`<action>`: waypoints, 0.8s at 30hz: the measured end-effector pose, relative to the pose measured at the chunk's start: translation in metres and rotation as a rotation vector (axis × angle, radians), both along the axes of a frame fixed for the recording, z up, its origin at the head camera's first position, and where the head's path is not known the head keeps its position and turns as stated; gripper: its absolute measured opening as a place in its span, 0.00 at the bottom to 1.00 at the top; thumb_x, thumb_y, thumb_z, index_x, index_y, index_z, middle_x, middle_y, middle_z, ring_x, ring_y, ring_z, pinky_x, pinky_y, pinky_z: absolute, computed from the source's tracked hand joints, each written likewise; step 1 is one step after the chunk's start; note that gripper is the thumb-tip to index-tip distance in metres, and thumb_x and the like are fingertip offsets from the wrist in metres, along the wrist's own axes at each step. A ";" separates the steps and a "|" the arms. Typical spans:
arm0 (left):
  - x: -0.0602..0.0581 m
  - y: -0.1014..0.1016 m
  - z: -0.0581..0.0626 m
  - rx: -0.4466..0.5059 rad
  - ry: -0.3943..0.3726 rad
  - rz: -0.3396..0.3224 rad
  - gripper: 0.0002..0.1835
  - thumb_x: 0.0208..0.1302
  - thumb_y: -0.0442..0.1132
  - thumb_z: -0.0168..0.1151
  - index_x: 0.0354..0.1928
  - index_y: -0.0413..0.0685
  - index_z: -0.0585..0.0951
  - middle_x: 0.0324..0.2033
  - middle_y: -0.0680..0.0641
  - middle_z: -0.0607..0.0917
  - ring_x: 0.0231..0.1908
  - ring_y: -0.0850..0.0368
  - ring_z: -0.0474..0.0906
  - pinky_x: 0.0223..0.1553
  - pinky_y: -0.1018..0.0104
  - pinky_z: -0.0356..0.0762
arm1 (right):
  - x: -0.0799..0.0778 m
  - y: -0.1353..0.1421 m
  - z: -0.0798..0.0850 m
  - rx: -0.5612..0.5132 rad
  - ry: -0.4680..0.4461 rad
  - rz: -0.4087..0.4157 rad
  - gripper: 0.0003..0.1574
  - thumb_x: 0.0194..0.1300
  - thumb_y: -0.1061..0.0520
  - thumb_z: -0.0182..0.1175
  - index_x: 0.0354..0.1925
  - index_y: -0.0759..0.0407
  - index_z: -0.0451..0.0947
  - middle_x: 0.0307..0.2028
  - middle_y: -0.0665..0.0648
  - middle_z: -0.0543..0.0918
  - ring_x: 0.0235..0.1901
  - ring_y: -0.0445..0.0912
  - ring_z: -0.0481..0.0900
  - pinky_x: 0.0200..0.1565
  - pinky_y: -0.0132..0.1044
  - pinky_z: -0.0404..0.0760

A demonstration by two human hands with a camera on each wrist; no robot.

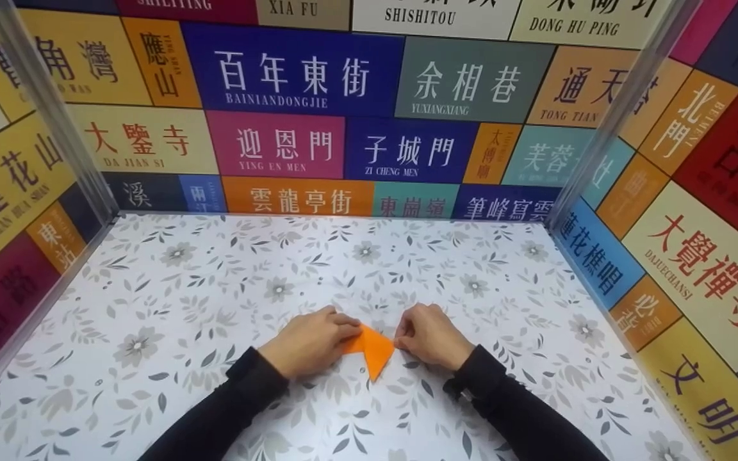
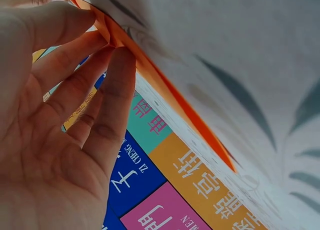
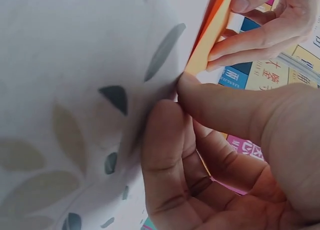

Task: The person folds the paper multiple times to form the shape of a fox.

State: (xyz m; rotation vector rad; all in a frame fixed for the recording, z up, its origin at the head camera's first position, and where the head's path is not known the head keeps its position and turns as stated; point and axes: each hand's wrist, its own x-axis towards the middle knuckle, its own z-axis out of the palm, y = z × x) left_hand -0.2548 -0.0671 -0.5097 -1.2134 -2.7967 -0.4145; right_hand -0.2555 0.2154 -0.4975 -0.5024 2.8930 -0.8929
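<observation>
A small folded piece of orange paper (image 1: 377, 351) lies on the floral-patterned tabletop, one pointed flap toward the person. My left hand (image 1: 315, 340) holds it at its left side, thumb and fingertips together at the fold. In the left wrist view, the folded layers (image 2: 185, 109) run as a narrow strip along the table, slightly parted toward one tip. My right hand (image 1: 430, 336) is at the paper's right corner with fingers curled. In the right wrist view, the thumb and index finger pinch that corner (image 3: 197, 64) close against the table; the very tip is hidden.
The white tabletop (image 1: 215, 397) carries grey leaves and flowers. Around its back and sides rise panels (image 1: 292, 77) of coloured blocks with Chinese lettering. Clear strips stand at the back left corner (image 1: 81, 153) and the back right corner (image 1: 590, 147).
</observation>
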 end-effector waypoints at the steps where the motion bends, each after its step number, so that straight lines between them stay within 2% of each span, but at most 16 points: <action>1: 0.000 0.000 0.000 -0.002 0.002 -0.002 0.19 0.87 0.44 0.67 0.71 0.51 0.90 0.70 0.48 0.92 0.63 0.44 0.88 0.62 0.43 0.94 | 0.000 -0.001 0.000 -0.004 0.002 -0.001 0.10 0.67 0.64 0.83 0.32 0.55 0.91 0.26 0.48 0.89 0.27 0.41 0.81 0.33 0.32 0.80; 8: -0.004 0.005 0.002 0.001 0.009 -0.021 0.18 0.86 0.43 0.69 0.70 0.51 0.91 0.69 0.47 0.93 0.63 0.43 0.89 0.63 0.42 0.94 | 0.001 -0.007 0.007 -0.040 0.069 0.023 0.06 0.67 0.66 0.81 0.38 0.56 0.95 0.32 0.51 0.94 0.33 0.40 0.85 0.41 0.35 0.88; 14: -0.008 0.008 0.000 0.007 0.021 -0.031 0.18 0.87 0.45 0.68 0.70 0.51 0.91 0.69 0.49 0.93 0.62 0.43 0.89 0.59 0.44 0.95 | 0.004 -0.015 0.010 0.002 0.157 0.064 0.06 0.68 0.68 0.78 0.40 0.59 0.97 0.35 0.55 0.94 0.36 0.44 0.87 0.44 0.39 0.90; 24: -0.016 0.008 0.000 0.002 -0.017 -0.037 0.18 0.87 0.43 0.68 0.71 0.51 0.91 0.71 0.49 0.92 0.68 0.40 0.88 0.66 0.42 0.92 | 0.003 -0.022 -0.005 0.022 0.250 0.190 0.09 0.67 0.72 0.76 0.42 0.64 0.98 0.37 0.59 0.92 0.41 0.53 0.92 0.48 0.45 0.94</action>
